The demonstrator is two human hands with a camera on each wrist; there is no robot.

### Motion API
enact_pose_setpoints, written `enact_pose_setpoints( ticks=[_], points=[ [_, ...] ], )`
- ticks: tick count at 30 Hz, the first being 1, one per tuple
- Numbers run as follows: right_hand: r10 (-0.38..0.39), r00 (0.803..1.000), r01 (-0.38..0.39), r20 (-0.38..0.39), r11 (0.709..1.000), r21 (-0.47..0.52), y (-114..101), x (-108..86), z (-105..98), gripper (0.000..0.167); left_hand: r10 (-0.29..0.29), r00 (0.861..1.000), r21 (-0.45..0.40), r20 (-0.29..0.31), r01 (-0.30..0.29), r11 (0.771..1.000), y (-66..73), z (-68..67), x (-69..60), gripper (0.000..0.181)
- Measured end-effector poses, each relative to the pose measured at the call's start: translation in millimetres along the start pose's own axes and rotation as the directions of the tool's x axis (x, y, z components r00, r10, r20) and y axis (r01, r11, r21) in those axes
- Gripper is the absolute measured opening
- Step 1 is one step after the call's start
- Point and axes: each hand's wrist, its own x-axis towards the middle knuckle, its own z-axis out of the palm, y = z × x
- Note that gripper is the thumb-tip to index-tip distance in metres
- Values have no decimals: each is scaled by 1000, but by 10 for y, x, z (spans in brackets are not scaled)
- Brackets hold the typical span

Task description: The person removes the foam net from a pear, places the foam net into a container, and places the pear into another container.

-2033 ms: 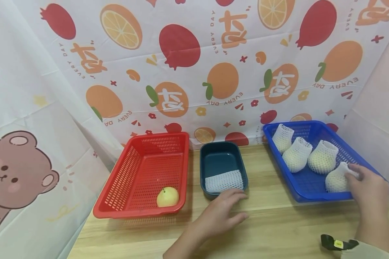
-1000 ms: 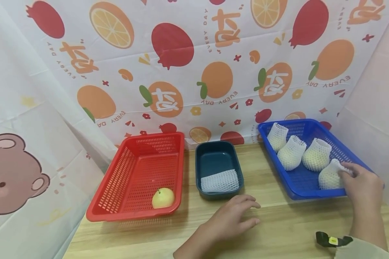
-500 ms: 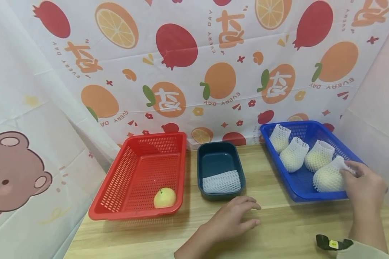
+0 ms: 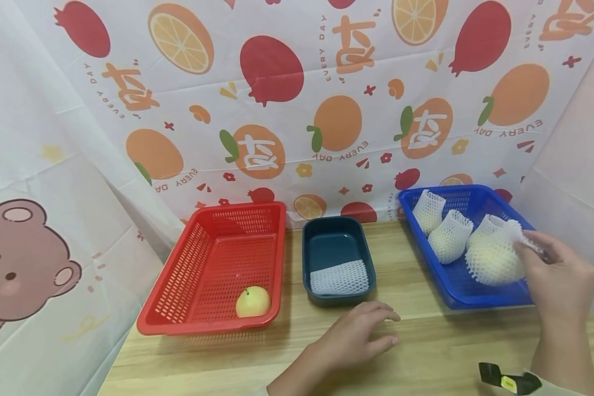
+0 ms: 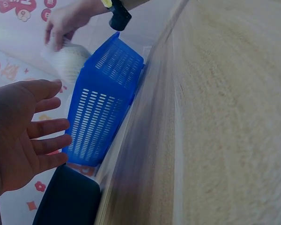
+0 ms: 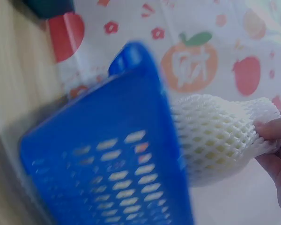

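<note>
My right hand (image 4: 559, 275) pinches the gathered end of a white foam net sleeve with a pale yellow pear (image 4: 495, 261) inside. The wrapped pear hangs over the near part of the blue basket (image 4: 485, 300); in the right wrist view the foam net (image 6: 215, 136) shows above the basket's rim. Several other net-wrapped pears (image 4: 449, 236) stand in that basket, one partly hidden behind the held pear. My left hand (image 4: 353, 336) is over the wooden table, its fingers relaxed and apart, holding nothing, just in front of the dark teal tray (image 4: 334, 300).
An empty-looking foam net sleeve (image 4: 340, 278) lies flat in the teal tray. To the left, a red basket (image 4: 208, 330) holds one bare yellow pear (image 4: 253, 302). A fruit-printed cloth (image 4: 277, 71) hangs behind the containers.
My right hand has lifted the nearest wrapped pear off the basket's floor and shifted it slightly left. Earlier, my left hand moved a little right, away from the teal tray.
</note>
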Motion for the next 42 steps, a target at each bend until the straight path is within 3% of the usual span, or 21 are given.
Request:
enact_pose_setpoints(
  ticks=[8,13,15,17,23,25,28,31,36,38,42],
  points=[
    [-195,979,181,58,966,184,-391,-153,-48,24,-12,1000,-63,-5,12,998,5,-8,-3,37],
    [-306,937,231,171,907,353,-548,-265,-10,29,-66,998,-185,7,67,980,1,-19,-6,43],
    [-347,907,229,237,881,414,-589,-320,30,31,-101,995,-259,15,101,961,-3,-29,-8,49],
    [-389,866,226,314,864,450,-621,-383,84,33,-138,990,-335,12,134,933,-3,-36,-9,56],
    [-431,741,192,514,871,453,-742,-600,260,32,-266,962,-525,-58,197,828,12,-47,8,76],
    [-449,705,182,549,862,472,-778,-663,316,31,-291,953,-559,-82,198,805,15,-54,13,81],
    [-460,666,172,586,860,480,-817,-747,382,29,-311,945,-586,-103,194,786,16,-65,17,87],
    [-466,648,163,603,858,488,-840,-813,431,29,-337,935,-599,-107,210,773,21,-77,17,89],
    [-477,638,151,605,847,509,-872,-916,505,29,-401,912,-621,-91,263,739,20,-83,7,89],
    [-483,632,144,605,841,521,-892,-959,530,29,-408,909,-639,-88,263,723,11,-77,-5,90],
    [-511,601,136,614,823,552,-930,-1041,583,26,-410,908,-672,-81,255,696,-27,-67,-52,88]
  ],
)
